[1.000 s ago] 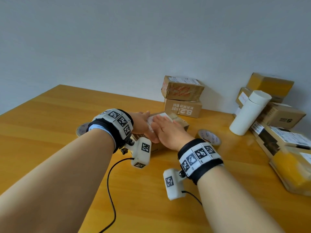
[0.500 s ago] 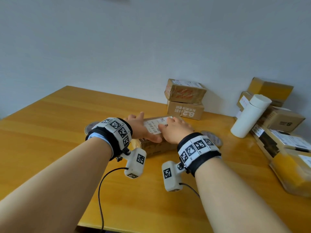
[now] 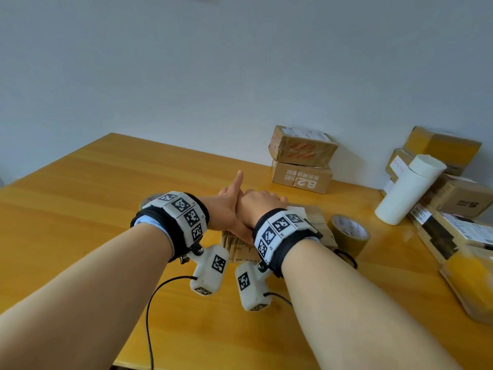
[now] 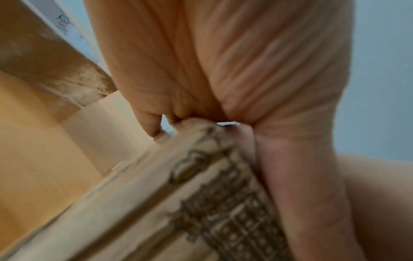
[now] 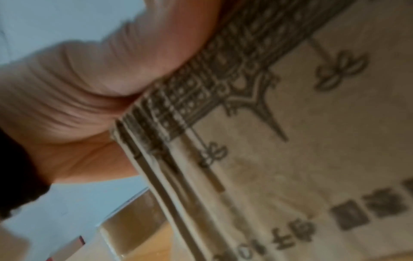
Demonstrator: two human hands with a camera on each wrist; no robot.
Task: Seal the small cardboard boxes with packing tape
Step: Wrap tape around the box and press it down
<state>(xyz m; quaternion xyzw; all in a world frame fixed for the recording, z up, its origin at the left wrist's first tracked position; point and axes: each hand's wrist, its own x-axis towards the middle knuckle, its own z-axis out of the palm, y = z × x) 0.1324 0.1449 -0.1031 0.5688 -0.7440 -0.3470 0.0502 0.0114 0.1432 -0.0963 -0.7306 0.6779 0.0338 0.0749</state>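
Two hands meet over one small cardboard box (image 3: 306, 222) on the bench (image 3: 80, 209): the left hand (image 3: 226, 209) lies on the box's left part, fingers straight and one raised, and the right hand (image 3: 260, 206), pressed against it, covers the box's top, probably to flatten flaps or tape. Just right of the box stands a brown tape roll (image 3: 348, 232), likely kept within reach.
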